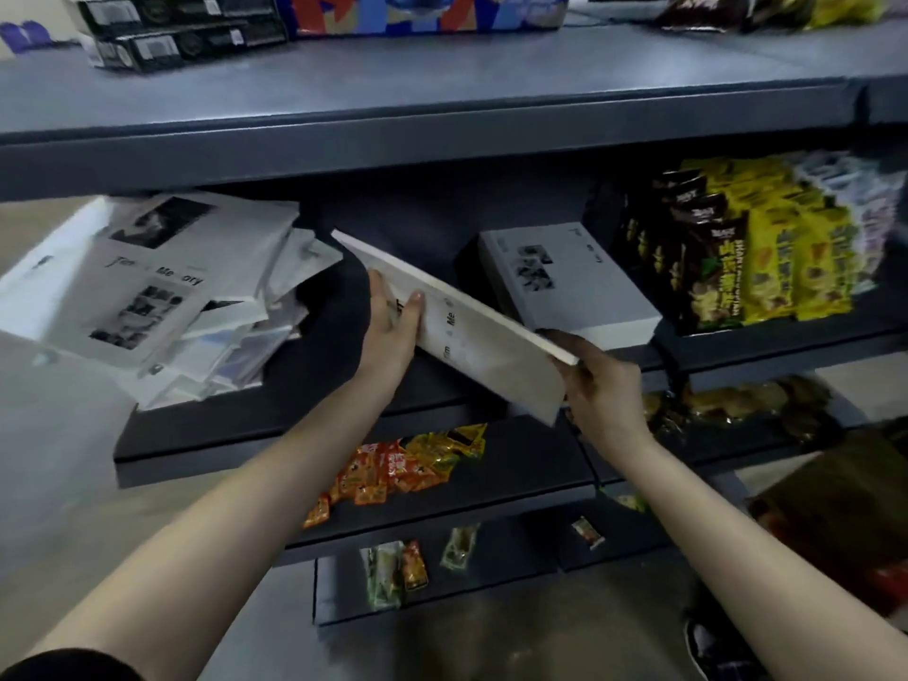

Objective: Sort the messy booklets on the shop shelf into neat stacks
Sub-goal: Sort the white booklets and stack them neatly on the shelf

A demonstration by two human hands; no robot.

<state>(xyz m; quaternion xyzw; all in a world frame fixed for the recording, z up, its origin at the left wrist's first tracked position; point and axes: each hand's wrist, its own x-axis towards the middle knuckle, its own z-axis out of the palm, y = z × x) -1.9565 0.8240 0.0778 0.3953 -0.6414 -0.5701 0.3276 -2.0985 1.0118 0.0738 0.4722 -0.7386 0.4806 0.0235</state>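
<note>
Holding booklet (471, 331) near shelf (319, 380) stack (565, 282)

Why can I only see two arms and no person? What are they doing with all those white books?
The camera sits on the person's head and looks down, so you see what they see: just their own arms reaching out. There is only this one picture, taken from up there.

In front of them is a dark shop shelf. On its left side lies a messy pile of white booklets, all crooked. Further right is a neat stack of the same booklets. Beside that stand yellow and dark snack bags.

The left hand and the right hand together hold one white booklet, tilted in the air between the pile and the stack. They are probably tidying up.
</note>
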